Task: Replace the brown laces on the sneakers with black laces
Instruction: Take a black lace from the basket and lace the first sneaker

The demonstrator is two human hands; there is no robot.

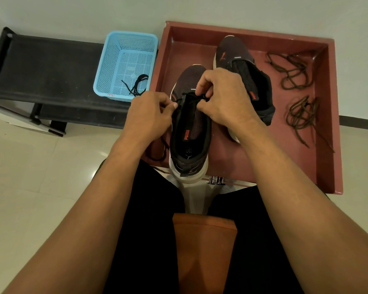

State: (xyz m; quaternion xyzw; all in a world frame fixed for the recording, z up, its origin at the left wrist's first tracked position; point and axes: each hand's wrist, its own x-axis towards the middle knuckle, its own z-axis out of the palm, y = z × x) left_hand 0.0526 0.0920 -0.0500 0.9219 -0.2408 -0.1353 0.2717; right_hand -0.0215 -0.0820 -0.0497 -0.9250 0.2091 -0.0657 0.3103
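Reddish-brown tray [221, 153] on pale tile floor [30, 166], directly ahead of my knees; both sneakers sit inside it. Black bench [47, 66] to the left, against the wall. Blue perforated basket [125, 60] stands on the bench's right end, just beside the tray.

Near sneaker [189, 143]: upright, toe pointing away from me, heel overhanging the tray's near edge. Dark maroon knit upper, thick white sole, black tongue and collar, orange-red logo on the insole, black pull tab at the heel. Far sneaker [236, 54]: same colours, tipped onto its side toward the right, its collar gaping, touching or nearly touching the near one; hard to tell behind my hand.

Right hand [223, 96]: over the near sneaker's throat, fingers curled tight, thumb and forefinger pinching the black lace [189, 97] where it crosses the tongue. Left hand [147, 117]: at the shoe's left side, fingers curled, thumb and forefinger pinching the same lace. A loose length of it trails down the shoe's left side to the tray's edge.

Brown laces, two tangled heaps on the tray's right side, well apart from the shoes: one farther [291, 71], one nearer [302, 111].

Second black lace [136, 85]: coiled in the basket's near right corner.
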